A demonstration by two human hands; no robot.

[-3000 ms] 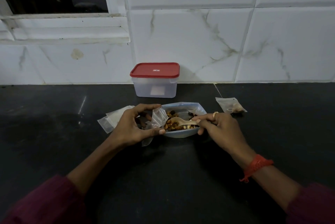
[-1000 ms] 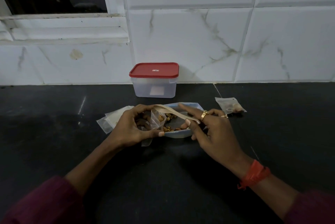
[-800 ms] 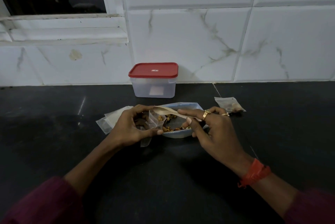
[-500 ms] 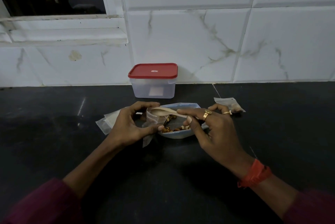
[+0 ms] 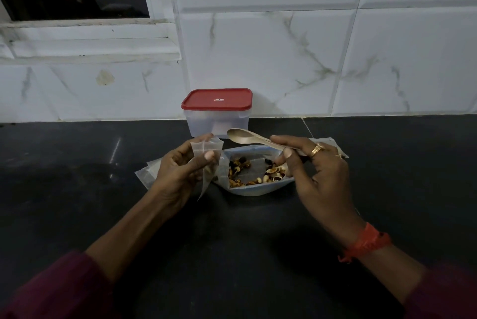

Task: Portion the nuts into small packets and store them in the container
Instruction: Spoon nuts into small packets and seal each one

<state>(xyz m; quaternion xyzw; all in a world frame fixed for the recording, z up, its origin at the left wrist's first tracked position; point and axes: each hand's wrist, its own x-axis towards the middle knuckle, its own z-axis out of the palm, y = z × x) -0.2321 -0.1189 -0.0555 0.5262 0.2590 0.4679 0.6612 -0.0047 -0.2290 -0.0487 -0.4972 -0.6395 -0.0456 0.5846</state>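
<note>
Left hand (image 5: pixel 178 171) pinching small packet (image 5: pixel 206 153), right hand (image 5: pixel 320 176) holding spoon (image 5: pixel 247 137)

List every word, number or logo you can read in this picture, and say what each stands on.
Lid: small white mark at its middle, too small to read.
Container: pale patch on its front, no letters to make out.
No other text shows.
</note>
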